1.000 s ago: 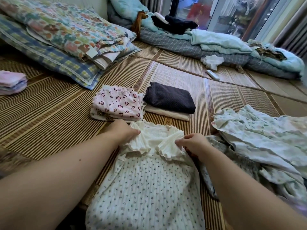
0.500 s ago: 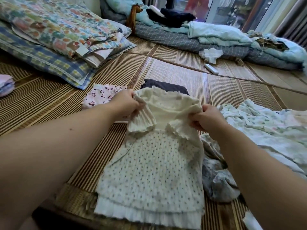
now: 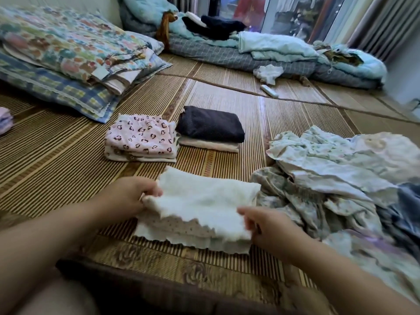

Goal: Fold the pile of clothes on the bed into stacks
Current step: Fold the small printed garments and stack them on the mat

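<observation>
A cream dress with small dots point(image 3: 202, 208) lies folded over on the bamboo mat point(image 3: 56, 160) just in front of me. My left hand point(image 3: 131, 196) pinches its left edge. My right hand point(image 3: 266, 226) grips its near right corner. Behind it stand two folded stacks: a pink heart-print stack point(image 3: 141, 137) and a dark folded garment on a cream one point(image 3: 210, 123). The unfolded pile of pale floral clothes point(image 3: 336, 178) lies to the right, touching the dress.
Patterned pillows and blankets point(image 3: 68, 55) are stacked at the back left. Rumpled blue-grey bedding point(image 3: 261, 51) runs along the back by the window. A white cloth point(image 3: 269, 72) and a small white remote point(image 3: 269, 90) lie on the mat. A small folded pink stack point(image 3: 4, 120) sits far left.
The dress was lifted by its top, then folded down over its skirt toward me. It now lies as a short folded bundle, with both hands at its sides.
</observation>
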The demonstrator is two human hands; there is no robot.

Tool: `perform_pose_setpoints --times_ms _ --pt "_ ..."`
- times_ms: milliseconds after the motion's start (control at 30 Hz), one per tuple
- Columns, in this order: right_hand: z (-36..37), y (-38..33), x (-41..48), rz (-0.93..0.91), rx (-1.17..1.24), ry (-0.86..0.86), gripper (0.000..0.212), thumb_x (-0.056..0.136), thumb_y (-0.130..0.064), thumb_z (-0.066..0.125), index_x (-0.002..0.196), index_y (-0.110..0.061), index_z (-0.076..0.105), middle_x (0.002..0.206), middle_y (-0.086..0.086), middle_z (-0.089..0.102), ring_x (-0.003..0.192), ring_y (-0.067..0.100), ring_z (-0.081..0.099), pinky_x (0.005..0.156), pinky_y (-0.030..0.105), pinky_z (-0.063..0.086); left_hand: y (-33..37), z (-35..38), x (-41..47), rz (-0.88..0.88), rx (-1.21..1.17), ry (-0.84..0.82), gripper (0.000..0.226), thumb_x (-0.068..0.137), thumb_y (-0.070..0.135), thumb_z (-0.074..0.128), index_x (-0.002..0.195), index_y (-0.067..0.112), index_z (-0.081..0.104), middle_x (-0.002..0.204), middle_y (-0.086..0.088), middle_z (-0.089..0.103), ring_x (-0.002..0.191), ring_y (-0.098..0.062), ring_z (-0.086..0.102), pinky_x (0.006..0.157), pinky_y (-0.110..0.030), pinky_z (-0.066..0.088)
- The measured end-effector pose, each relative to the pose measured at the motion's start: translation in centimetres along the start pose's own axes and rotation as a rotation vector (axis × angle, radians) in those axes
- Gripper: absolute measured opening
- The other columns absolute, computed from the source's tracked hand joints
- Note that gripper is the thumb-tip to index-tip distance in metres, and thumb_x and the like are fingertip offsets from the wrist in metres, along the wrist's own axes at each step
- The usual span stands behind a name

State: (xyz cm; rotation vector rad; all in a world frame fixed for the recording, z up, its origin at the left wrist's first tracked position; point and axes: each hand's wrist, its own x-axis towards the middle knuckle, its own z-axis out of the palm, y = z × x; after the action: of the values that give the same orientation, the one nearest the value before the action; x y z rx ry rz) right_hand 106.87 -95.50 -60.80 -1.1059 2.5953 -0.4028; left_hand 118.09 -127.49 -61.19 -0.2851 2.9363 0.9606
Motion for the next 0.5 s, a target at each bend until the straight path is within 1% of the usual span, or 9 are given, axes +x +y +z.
perform_pose_setpoints --times_ms 67,133,200,267,333,367,400,433,500 --pt "0.7 -0.8 -0.6 -0.016 -0.091 -0.078 0.022 0.082 -0.008 0.055 0.093 -0.026 0.063 0.122 -0.003 0.065 0.111 0.018 0.059 0.089 0.025 0.046 -0.5 0.7 -0.5 -0.018 0.103 -0.091 0.036 0.073 0.005 0.075 0.064 0.039 0.065 0.11 0.02 0.067 0.103 0.001 0.057 0.089 -0.017 0.043" --pt "1.0 -2.1 -0.6 0.092 -0.096 -0.014 0.021 0.09 -0.02 0.051 0.103 -0.029 0.065 0.114 0.001 0.068 0.105 0.021 0.061 0.082 0.031 0.048 -0.1 1.2 -0.2 -0.043 0.136 -0.064 0.036 0.075 0.003 0.071 0.062 0.037 0.066 0.119 0.015 0.065 0.106 -0.001 0.053 0.095 -0.022 0.041" --pt "1.4 -3.3 -0.1 0.256 -0.05 0.051 0.03 0.094 -0.036 0.043 0.118 -0.029 0.06 0.113 0.006 0.067 0.105 0.027 0.06 0.082 0.036 0.049 0.6 1.4 0.5 -0.026 0.126 0.006 0.034 0.081 0.006 0.061 0.071 0.037 0.068 0.131 0.01 0.056 0.11 -0.003 0.046 0.097 -0.026 0.039" --pt "2.2 -4.4 0.5 0.338 -0.025 0.042 0.037 0.092 -0.047 0.041 0.117 -0.025 0.058 0.113 0.006 0.065 0.103 0.028 0.059 0.084 0.039 0.05 1.4 1.7 1.0 -0.01 0.083 -0.034 0.03 0.088 0.016 0.053 0.1 0.038 0.07 0.151 0.007 0.036 0.12 -0.009 0.043 0.101 -0.028 0.037" --pt "3.2 -5.2 1.2 0.315 -0.105 -0.032 0.036 0.09 -0.044 0.045 0.116 -0.021 0.054 0.12 0.004 0.057 0.109 0.026 0.054 0.09 0.043 0.049 1.5 2.3 1.4 -0.033 0.27 -0.171 0.044 0.091 0.034 0.046 0.134 0.038 0.053 0.162 0.006 0.01 0.132 -0.022 0.038 0.108 -0.035 0.035" --pt "3.6 -5.4 1.7 0.303 -0.149 -0.091 0.039 0.09 -0.038 0.047 0.125 -0.02 0.05 0.132 0.006 0.05 0.119 0.029 0.049 0.097 0.045 0.046 1.5 2.5 1.4 -0.069 0.382 -0.222 0.053 0.09 0.041 0.042 0.143 0.039 0.041 0.163 0.006 0.006 0.133 -0.025 0.035 0.107 -0.037 0.034" --pt "3.6 -5.3 2.4 0.298 -0.18 -0.148 0.047 0.09 -0.033 0.048 0.135 -0.019 0.043 0.145 0.007 0.04 0.129 0.033 0.043 0.105 0.047 0.041 1.6 2.6 1.2 -0.086 0.475 -0.241 0.059 0.089 0.05 0.038 0.146 0.039 0.034 0.162 0.005 0.01 0.131 -0.025 0.035 0.103 -0.04 0.035" --pt "3.3 -5.1 3.2 0.292 -0.205 -0.197 0.054 0.091 -0.029 0.051 0.143 -0.02 0.037 0.154 0.009 0.03 0.136 0.035 0.036 0.11 0.049 0.036 1.8 2.6 0.9 -0.083 0.552 -0.244 0.063 0.086 0.059 0.035 0.146 0.04 0.033 0.16 0.004 0.021 0.127 -0.024 0.038 0.098 -0.041 0.038" --pt "2.1 -4.6 4.9 0.265 -0.297 -0.259 0.058 0.093 -0.026 0.055 0.146 -0.021 0.033 0.158 0.01 0.025 0.141 0.036 0.029 0.114 0.051 0.03 2.3 2.2 0.0 -0.079 0.655 -0.224 0.074 0.078 0.077 0.029 0.139 0.038 0.042 0.145 0.005 0.044 0.118 -0.02 0.046 0.088 -0.04 0.042"
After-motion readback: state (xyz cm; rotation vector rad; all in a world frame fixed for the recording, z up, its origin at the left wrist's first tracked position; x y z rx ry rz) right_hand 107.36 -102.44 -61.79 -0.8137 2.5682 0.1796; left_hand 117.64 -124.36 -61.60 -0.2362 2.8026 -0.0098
